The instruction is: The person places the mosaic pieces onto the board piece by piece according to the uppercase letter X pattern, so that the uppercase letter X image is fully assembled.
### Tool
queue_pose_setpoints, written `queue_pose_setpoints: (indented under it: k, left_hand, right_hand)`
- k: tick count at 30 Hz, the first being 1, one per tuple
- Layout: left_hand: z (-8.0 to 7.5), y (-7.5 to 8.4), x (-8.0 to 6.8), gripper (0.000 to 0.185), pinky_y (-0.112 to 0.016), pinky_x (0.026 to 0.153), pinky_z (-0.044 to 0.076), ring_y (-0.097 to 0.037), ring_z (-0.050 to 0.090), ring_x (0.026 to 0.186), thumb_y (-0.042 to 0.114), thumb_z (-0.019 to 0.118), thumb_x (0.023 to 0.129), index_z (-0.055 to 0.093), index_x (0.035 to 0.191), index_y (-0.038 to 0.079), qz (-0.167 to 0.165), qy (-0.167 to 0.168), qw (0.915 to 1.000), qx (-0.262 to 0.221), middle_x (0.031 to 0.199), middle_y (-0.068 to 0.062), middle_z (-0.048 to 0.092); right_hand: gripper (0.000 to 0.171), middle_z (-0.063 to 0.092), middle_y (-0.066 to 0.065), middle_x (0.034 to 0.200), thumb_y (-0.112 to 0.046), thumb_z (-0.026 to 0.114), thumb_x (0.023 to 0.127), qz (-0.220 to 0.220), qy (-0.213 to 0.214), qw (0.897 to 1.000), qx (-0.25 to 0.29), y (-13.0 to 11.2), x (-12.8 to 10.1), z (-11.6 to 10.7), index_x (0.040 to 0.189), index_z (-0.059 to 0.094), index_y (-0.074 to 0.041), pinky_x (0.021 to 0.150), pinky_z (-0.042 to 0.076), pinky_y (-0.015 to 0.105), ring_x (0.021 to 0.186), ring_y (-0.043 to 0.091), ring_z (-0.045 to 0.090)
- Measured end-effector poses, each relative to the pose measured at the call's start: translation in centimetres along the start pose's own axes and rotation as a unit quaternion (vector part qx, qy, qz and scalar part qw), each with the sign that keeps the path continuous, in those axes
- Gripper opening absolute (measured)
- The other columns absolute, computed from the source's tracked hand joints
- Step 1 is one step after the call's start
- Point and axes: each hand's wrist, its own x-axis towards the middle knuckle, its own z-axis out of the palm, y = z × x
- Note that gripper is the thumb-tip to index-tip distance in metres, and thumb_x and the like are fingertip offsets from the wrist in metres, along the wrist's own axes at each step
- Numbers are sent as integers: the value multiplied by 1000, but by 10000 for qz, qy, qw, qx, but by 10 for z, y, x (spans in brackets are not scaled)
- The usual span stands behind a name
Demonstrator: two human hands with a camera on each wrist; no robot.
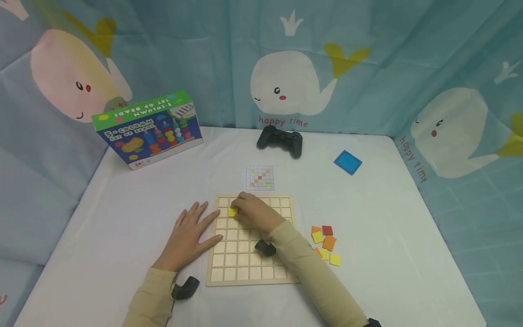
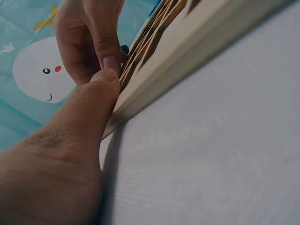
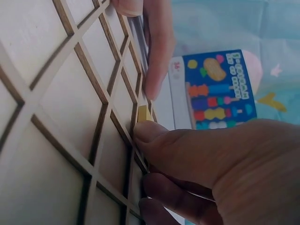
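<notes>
Yellow tile [image 1: 232, 211] pinched over the grid board [image 1: 250, 271].
Right hand [image 1: 255, 212] has its fingers curled on the tile, setting it into a cell in the board's second row, near the left edge. Left hand [image 1: 191, 235] lies flat with fingers spread on the table [image 1: 122, 218], thumb against the board's left rim. Loose tiles [image 1: 325, 244] sit right of the board.

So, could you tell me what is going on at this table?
A person is laying coloured tiles into a wooden grid board. The right hand pinches a yellow tile at a cell near the board's top left corner, while the left hand lies flat beside the board's left edge. More tiles lie loose to the right, and a pattern card sits just beyond the board.
</notes>
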Motion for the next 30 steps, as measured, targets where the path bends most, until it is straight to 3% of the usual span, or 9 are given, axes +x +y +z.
queue_pose_setpoints:
  k: [18, 30]
  left_hand:
    - [-1, -1, 2, 71, -60, 114, 16, -38, 21, 144, 60, 62, 83, 45, 143, 26, -17, 18, 10000, 8, 153, -14, 32]
    - [0, 0, 1, 71, -59, 114, 15, -37, 21, 144, 61, 62, 83, 45, 143, 26, -60, -21, 10000, 14, 154, -13, 32]
  right_hand:
    - [27, 60, 2, 104, -16, 70, 88, -68, 170, 9998, 61, 5, 7, 2, 112, 66, -5, 87, 49, 17, 92, 11, 58]
    - [30, 59, 2, 104, -18, 71, 87, 122, -5, 9997, 216, 4, 7, 1, 113, 65, -6, 86, 49, 18, 91, 11, 57]
